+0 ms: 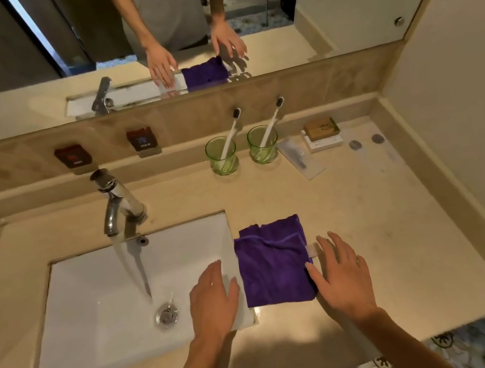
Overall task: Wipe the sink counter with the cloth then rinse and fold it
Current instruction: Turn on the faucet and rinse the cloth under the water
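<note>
On the backsplash above the faucet (118, 202) I can see two small dark plaques. The one to the left of the faucet (73, 156) carries a reddish mark and a short white word along its bottom edge that looks like "HOT", though it is blurred. The one just right of the faucet (142, 139) has a bluish mark and a white word that I read as "COLD". Well to the right of the faucet, a small white box (323, 142) under a brown packet has a line of print on its front side, too small to read.
</note>
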{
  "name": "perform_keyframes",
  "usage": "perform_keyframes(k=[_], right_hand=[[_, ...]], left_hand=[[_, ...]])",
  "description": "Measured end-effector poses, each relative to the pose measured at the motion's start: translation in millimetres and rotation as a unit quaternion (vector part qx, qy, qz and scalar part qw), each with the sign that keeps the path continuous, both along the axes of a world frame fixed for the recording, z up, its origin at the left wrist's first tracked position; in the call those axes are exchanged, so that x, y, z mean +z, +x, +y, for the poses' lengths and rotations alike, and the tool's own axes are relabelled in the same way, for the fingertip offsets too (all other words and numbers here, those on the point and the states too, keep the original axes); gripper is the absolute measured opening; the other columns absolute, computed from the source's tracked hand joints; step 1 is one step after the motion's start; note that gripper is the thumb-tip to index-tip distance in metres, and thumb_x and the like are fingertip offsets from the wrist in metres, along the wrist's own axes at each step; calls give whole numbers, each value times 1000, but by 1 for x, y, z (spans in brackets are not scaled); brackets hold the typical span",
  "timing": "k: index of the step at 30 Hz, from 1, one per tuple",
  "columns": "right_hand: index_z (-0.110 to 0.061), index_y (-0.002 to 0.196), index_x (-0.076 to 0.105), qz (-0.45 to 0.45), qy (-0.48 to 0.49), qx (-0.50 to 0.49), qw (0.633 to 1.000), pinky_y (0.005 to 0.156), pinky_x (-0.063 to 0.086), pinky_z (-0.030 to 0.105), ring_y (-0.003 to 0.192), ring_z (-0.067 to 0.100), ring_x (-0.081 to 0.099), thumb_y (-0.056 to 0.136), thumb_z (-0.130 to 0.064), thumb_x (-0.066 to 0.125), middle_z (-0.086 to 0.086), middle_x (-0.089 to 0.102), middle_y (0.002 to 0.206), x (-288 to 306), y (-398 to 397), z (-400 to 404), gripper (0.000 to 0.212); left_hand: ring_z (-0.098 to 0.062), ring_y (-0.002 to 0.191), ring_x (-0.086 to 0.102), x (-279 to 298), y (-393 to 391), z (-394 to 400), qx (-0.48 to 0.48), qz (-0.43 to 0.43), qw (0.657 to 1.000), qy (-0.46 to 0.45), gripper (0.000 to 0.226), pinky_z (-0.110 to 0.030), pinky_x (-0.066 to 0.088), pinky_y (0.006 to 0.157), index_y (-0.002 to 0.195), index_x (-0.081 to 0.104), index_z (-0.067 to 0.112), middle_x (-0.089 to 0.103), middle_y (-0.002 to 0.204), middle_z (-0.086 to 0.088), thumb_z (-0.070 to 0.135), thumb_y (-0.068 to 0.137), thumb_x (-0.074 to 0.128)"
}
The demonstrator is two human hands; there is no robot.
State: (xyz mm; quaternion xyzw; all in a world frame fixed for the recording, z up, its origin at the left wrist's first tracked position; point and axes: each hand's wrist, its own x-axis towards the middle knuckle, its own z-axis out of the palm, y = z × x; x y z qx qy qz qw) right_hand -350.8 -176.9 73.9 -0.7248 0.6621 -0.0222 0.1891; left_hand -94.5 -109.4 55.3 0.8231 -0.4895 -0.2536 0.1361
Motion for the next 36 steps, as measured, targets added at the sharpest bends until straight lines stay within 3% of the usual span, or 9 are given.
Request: perform_keyframes(k=[5, 9, 12, 16, 22, 29, 33, 36], right_hand=[[-25, 149, 37, -29, 10, -26, 999, 110, 41, 45, 140, 22, 39, 95, -65, 42, 2, 35, 155, -16, 0, -27, 67], [-20, 132, 50, 2, 48, -15, 999, 94, 46, 37, 116, 19, 52, 91, -68, 47, 0, 54, 128, -26, 2, -49, 63], [-21, 124, 53, 20, 75, -11, 997, 92, 45, 36, 112, 18, 52, 88, -73, 47, -3, 55, 122, -29, 5, -62, 63], [-21, 116, 54, 1, 127, -26, 992, 94, 43, 38, 105, 18, 56, 85, -75, 51, -4, 58, 115, -25, 13, -71, 63], [-18, 122, 54, 58, 147, -16, 987, 93, 45, 34, 110, 20, 57, 92, -68, 49, 1, 56, 121, -18, 28, -73, 59], [-17, 122, 57, 34, 174, -39, 983, 93, 50, 33, 109, 20, 61, 98, -57, 49, 2, 59, 121, -13, 39, -70, 47], [-15, 111, 60, -19, 204, -42, 978, 77, 43, 26, 101, 20, 62, 99, -45, 54, 3, 62, 111, -10, 39, -71, 34], [-19, 83, 54, -90, 195, -53, 975, 63, 38, 21, 75, 10, 55, 97, -33, 59, -2, 59, 86, -7, 40, -68, 21]], left_hand=[[-23, 141, 45, 0, -14, -34, 32, 112, 993, 26, 62, -39, 36, 116, 153, 40, 16, 45, 156, -5, 50, 102, 48], [-26, 124, 60, -6, -20, -51, 88, 182, 978, 57, 62, -39, 49, 108, 145, 50, 9, 59, 141, -10, 46, 97, 60], [-22, 102, 64, -7, -25, -58, 107, 213, 969, 70, 49, -33, 54, 93, 131, 61, 7, 67, 120, -7, 39, 95, 66], [-18, 89, 64, -9, -27, -64, 121, 215, 966, 79, 32, -34, 57, 87, 111, 64, 14, 67, 99, -1, 35, 90, 74], [-25, 97, 66, -9, -32, -70, 152, 203, 964, 85, 51, -34, 55, 86, 126, 57, 9, 67, 110, -7, 32, 86, 78], [-18, 90, 60, -2, -53, -67, 160, 173, 969, 72, 19, -27, 50, 79, 103, 48, 16, 58, 98, 1, 21, 97, 65], [-15, 80, 57, 6, -48, -77, 132, 163, 970, 120, 18, -23, 45, 71, 87, 51, 16, 56, 86, 1, 22, 97, 63], [-14, 72, 55, 11, -41, -82, 167, 251, 946, 120, 27, -23, 44, 61, 72, 48, 14, 57, 79, -2, 13, 90, 69]])
